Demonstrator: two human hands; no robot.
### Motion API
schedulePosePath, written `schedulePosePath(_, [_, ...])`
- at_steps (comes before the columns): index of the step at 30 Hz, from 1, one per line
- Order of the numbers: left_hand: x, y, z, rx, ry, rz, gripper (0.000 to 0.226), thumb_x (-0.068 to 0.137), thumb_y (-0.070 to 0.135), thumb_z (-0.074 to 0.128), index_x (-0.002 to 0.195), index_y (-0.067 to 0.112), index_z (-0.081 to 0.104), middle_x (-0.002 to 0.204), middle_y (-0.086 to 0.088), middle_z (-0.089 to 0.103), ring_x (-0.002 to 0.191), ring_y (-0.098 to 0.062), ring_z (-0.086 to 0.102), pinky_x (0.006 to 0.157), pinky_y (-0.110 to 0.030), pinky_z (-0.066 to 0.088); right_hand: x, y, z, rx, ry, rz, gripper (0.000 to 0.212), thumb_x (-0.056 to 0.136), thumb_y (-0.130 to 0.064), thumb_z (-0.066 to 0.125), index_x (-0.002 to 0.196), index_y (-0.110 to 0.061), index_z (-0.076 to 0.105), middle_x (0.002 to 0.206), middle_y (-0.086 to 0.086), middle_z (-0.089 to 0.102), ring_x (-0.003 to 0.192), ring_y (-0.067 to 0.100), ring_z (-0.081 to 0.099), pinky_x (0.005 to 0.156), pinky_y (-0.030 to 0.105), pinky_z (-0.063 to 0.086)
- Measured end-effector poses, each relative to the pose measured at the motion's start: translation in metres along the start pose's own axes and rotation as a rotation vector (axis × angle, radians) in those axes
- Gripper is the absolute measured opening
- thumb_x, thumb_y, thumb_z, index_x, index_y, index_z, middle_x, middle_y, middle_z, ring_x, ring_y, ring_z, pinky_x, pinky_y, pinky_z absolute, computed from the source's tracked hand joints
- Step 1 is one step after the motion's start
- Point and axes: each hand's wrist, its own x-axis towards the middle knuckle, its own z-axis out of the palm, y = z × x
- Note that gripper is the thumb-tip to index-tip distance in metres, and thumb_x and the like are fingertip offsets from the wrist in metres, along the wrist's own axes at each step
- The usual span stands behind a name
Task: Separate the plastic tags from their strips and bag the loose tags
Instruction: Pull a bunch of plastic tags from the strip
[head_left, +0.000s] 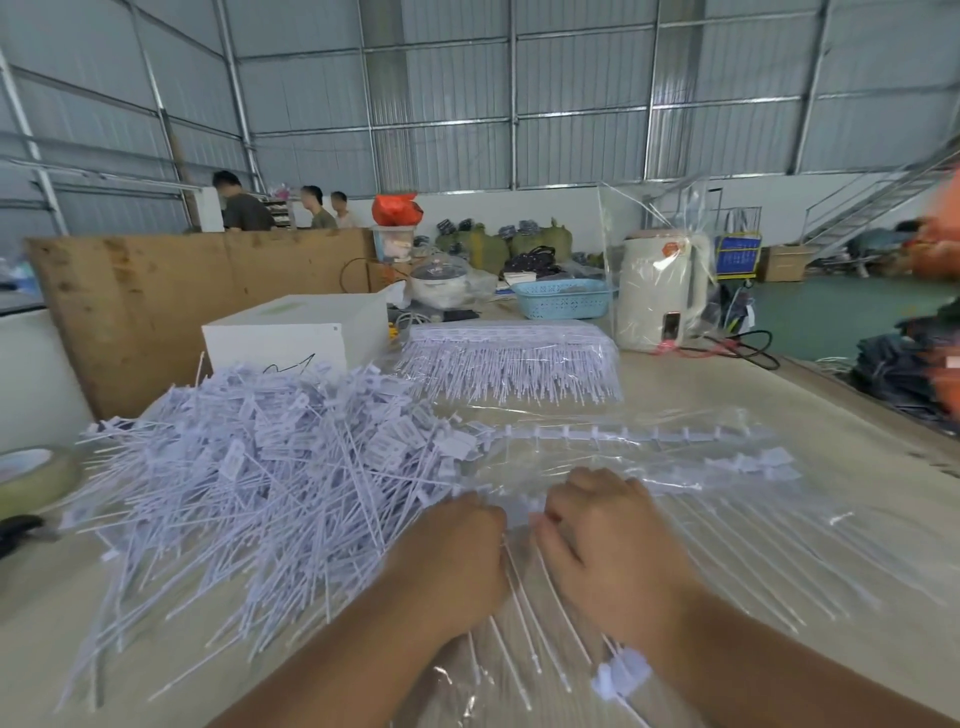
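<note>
Both hands grip one strip of tags (524, 512): left hand (457, 561), right hand (608, 545). A pile of loose tags (249, 467) lies left of them.

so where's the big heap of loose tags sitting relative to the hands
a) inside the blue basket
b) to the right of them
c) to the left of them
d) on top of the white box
c: the heap of loose tags spreads over the table left of the left hand and the right hand, which work on a tag strip between them.
</note>
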Motion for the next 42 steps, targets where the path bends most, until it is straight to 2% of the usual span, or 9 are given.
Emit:
schedulePosePath(5, [-0.003, -0.001, -0.005, -0.097, 0.015, -0.002, 0.016, 0.088, 0.024, 0.050, 0.102, 0.027, 0.057, 0.098, 0.009, 0.046, 0.089, -0.012, 0.050, 0.073, -0.029, 0.044, 0.014, 0.008, -0.006, 0.024, -0.022, 0.091, 0.036, 0.098, -0.035, 0.039, 0.065, -0.021, 0.048, 0.069, -0.004, 0.049, 0.071, 0.023, 0.055, 0.070, 0.034, 0.043])
schedulePosePath(7, [-0.003, 0.000, -0.007, -0.058, 0.015, 0.010, 0.011, 0.089, 0.022, 0.050, 0.096, 0.027, 0.058, 0.095, 0.007, 0.041, 0.091, -0.014, 0.049, 0.071, -0.029, 0.042, 0.015, 0.009, -0.012, 0.062, -0.243, 0.105, 0.037, 0.096, -0.039, 0.039, 0.065, -0.020, 0.042, 0.070, -0.003, 0.053, 0.069, 0.021, 0.055, 0.066, 0.032, 0.047])
schedulePosePath(11, [-0.001, 0.004, -0.007, 0.116, -0.034, -0.021, 0.023, 0.092, 0.020, 0.049, 0.112, 0.019, 0.059, 0.109, -0.002, 0.044, 0.106, -0.021, 0.049, 0.074, -0.033, 0.043, 0.018, 0.008, -0.045, 0.336, -0.755, 0.124, 0.012, 0.084, -0.034, 0.059, 0.089, -0.026, 0.065, 0.086, -0.005, 0.066, 0.080, 0.015, 0.064, 0.077, 0.035, 0.052])
schedulePosePath(14, [0.002, 0.005, -0.006, 0.184, -0.056, -0.061, 0.040, 0.086, 0.011, 0.050, 0.125, 0.017, 0.053, 0.125, -0.005, 0.038, 0.118, -0.024, 0.041, 0.087, -0.036, 0.044, 0.016, 0.011, -0.063, 0.248, -0.947, 0.088, 0.033, 0.071, -0.041, 0.076, 0.101, -0.038, 0.063, 0.101, -0.016, 0.061, 0.095, 0.005, 0.060, 0.088, 0.030, 0.050])
schedulePosePath(19, [0.002, 0.004, 0.001, 0.259, -0.054, -0.045, 0.040, 0.088, 0.027, 0.046, 0.127, 0.019, 0.048, 0.125, -0.005, 0.034, 0.117, -0.024, 0.033, 0.099, -0.037, 0.035, 0.014, 0.015, -0.052, 0.306, -0.842, 0.034, 0.008, 0.084, -0.023, 0.071, 0.078, -0.028, 0.068, 0.085, -0.011, 0.068, 0.077, -0.003, 0.062, 0.071, 0.019, 0.049])
schedulePosePath(22, [0.002, 0.000, 0.003, 0.180, -0.033, -0.015, 0.041, 0.089, 0.031, 0.046, 0.129, 0.023, 0.048, 0.123, -0.001, 0.036, 0.117, -0.021, 0.033, 0.099, -0.034, 0.036, 0.011, 0.014, -0.038, 0.296, -0.705, 0.010, 0.023, 0.092, -0.022, 0.059, 0.071, -0.030, 0.060, 0.076, -0.014, 0.062, 0.068, -0.005, 0.058, 0.064, 0.014, 0.043])
schedulePosePath(28, [0.000, 0.005, -0.002, -0.530, -0.030, 0.058, 0.020, 0.097, 0.028, 0.044, 0.084, 0.026, 0.059, 0.076, 0.012, 0.058, 0.073, -0.002, 0.055, 0.075, -0.033, 0.050, 0.004, 0.012, -0.019, 0.328, -0.308, -0.073, 0.021, 0.098, -0.026, 0.048, 0.079, -0.032, 0.042, 0.074, -0.013, 0.047, 0.068, 0.002, 0.046, 0.062, 0.020, 0.037])
schedulePosePath(34, [-0.001, -0.005, -0.012, -1.159, -0.229, -0.062, 0.023, 0.080, 0.030, 0.058, 0.099, 0.028, 0.071, 0.084, -0.005, 0.070, 0.071, -0.012, 0.055, 0.074, -0.030, 0.041, 0.004, 0.008, -0.019, 0.431, -0.165, -0.105, 0.014, 0.097, -0.029, 0.050, 0.083, -0.030, 0.049, 0.083, -0.015, 0.055, 0.080, 0.002, 0.051, 0.071, 0.028, 0.045])
schedulePosePath(42, [-0.001, -0.006, -0.016, -1.062, -0.265, -0.056, 0.032, 0.073, 0.018, 0.061, 0.102, 0.030, 0.068, 0.071, 0.005, 0.069, 0.052, -0.004, 0.047, 0.052, -0.016, 0.037, 0.002, 0.012, -0.019, 0.486, -0.204, -0.084, 0.015, 0.095, -0.030, 0.057, 0.083, -0.024, 0.064, 0.081, -0.013, 0.054, 0.082, 0.000, 0.051, 0.075, 0.023, 0.043])
